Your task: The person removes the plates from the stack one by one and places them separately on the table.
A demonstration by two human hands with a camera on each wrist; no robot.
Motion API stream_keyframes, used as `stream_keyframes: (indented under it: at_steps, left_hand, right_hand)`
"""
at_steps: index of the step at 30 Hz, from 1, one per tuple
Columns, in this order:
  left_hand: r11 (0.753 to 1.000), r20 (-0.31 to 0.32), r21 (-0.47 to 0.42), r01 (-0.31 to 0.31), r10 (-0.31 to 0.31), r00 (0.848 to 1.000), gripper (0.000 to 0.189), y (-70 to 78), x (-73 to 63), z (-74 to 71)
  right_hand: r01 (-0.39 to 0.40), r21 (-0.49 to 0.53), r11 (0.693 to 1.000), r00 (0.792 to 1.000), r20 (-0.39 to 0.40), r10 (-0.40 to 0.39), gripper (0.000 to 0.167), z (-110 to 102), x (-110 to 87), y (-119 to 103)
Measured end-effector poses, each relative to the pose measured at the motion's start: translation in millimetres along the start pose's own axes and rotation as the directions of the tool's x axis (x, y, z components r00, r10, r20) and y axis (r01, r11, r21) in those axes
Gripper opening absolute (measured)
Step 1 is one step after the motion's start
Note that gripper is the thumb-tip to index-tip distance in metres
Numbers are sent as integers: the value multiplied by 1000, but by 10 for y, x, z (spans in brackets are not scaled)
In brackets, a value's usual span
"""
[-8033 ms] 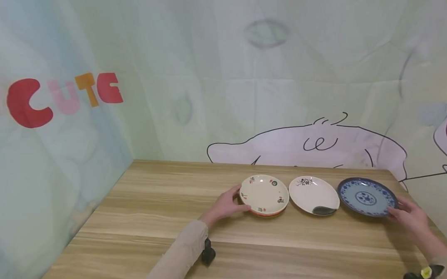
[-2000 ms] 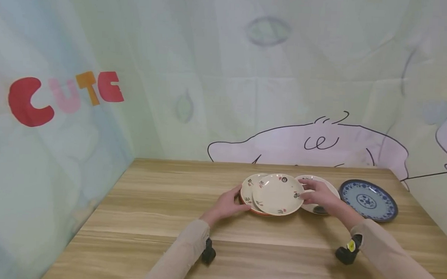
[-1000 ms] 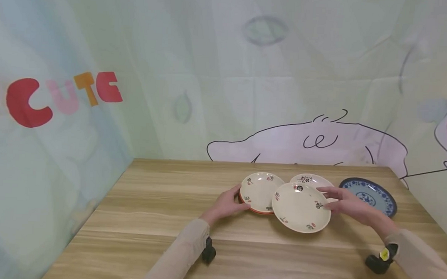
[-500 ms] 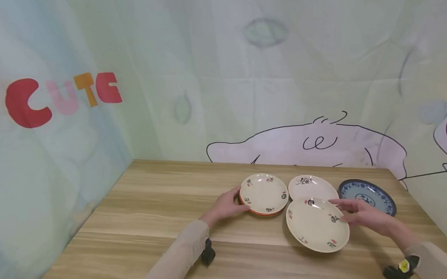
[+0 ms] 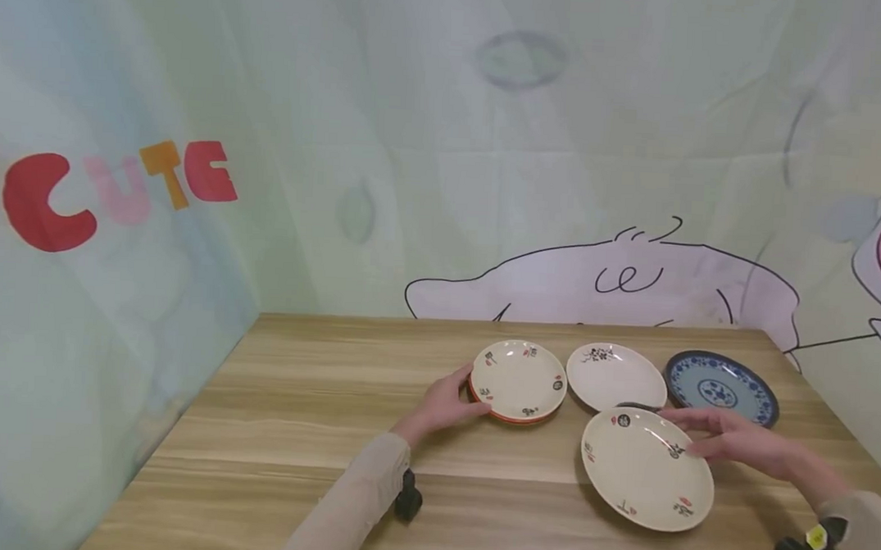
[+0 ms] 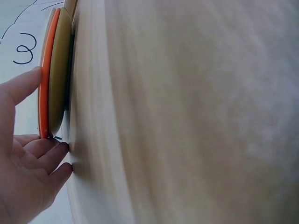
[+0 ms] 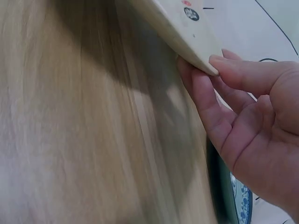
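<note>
My right hand (image 5: pixel 736 444) pinches the edge of a cream plate (image 5: pixel 646 469) with small black and red motifs, thumb on top and fingers beneath. In the right wrist view this plate (image 7: pixel 182 35) is tilted and held above the table, its shadow falling on the wood. At the middle, my left hand (image 5: pixel 442 402) holds the side of a stack of plates (image 5: pixel 519 381), the top one cream with similar motifs. The left wrist view shows the thumb on the orange rim (image 6: pixel 45 93) and curled fingers by its lower end.
Behind the held plate lies a white plate (image 5: pixel 613 377) with a dark floral sprig, its front edge partly covered. Right of it is a blue-and-white patterned plate (image 5: pixel 720 381). The wooden table (image 5: pixel 317 384) ends at a printed cloth backdrop (image 5: pixel 384 223).
The right hand left the blue plate, took a cream plate off the stack and carried it right and toward me, past the white plate. The left hand has stayed at the stack.
</note>
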State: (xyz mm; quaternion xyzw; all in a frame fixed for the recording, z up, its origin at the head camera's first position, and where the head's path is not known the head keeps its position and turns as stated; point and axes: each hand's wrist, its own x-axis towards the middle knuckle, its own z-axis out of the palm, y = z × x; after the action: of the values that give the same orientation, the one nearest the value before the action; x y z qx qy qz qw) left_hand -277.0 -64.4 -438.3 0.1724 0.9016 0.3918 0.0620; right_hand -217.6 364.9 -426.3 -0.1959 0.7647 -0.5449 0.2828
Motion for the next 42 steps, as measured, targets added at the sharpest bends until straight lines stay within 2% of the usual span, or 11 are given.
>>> stream_keyframes:
  at_steps: [5, 15, 21, 32, 36, 42]
  left_hand:
    - [1000, 1, 12, 4, -4, 1000, 80, -4, 2, 3]
    - [999, -2, 28, 38, -38, 999, 80, -15, 19, 13]
    - [999, 0, 19, 40, -40, 999, 80, 5, 6, -3]
    - [1000, 7, 13, 27, -27, 1000, 80, -5, 12, 2]
    - [999, 10, 21, 26, -26, 1000, 80, -18, 17, 7]
    - [999, 3, 29, 23, -23, 1000, 82, -39, 39, 12]
  right_hand:
    - [52, 44, 998, 996, 76, -55, 54, -21, -32, 53]
    - [19, 37, 999, 997, 79, -21, 54, -38, -132, 117]
    - [-8, 11, 1000, 999, 53, 7, 54, -40, -178, 134]
    - [10, 82, 997, 996, 92, -18, 51, -17, -171, 165]
    - [-8, 67, 998, 998, 61, 4, 51, -14, -162, 172]
    - [-79, -96, 992, 995, -69, 73, 57, 5, -130, 150]
